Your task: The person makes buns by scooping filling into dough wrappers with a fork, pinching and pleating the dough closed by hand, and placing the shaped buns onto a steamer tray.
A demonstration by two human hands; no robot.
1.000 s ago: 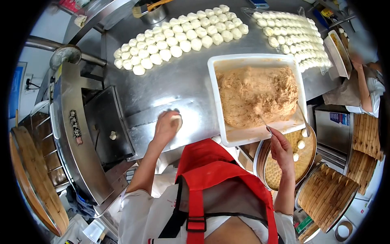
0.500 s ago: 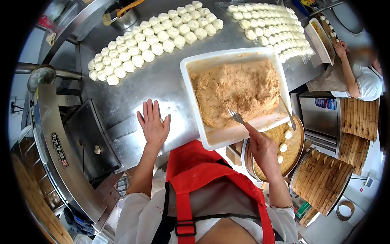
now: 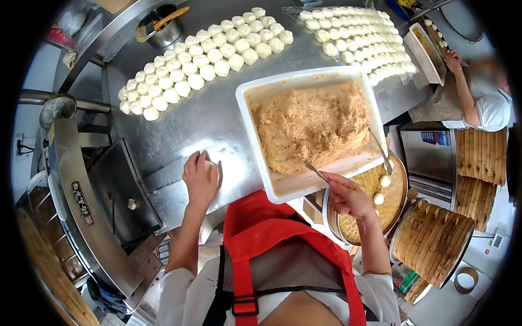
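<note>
Over the steel table, my left hand is palm down with its fingers curled round a piece of white dough, which shows only at its right edge. My right hand is closed on the handle of a metal fork at the front edge of a white tub. The fork's tip is against the brown filling that fills most of the tub. A second metal utensil leans inside the tub's right side.
Rows of white buns lie behind, with more under plastic. Stacked bamboo steamers stand at lower right, beside a round steamer holding a few dough balls. A co-worker is at far right.
My left hand was spread flat half a second ago; its fingers are now curled in. The fork has tilted at the near side of the filling, and my right hand has shifted slightly down.
</note>
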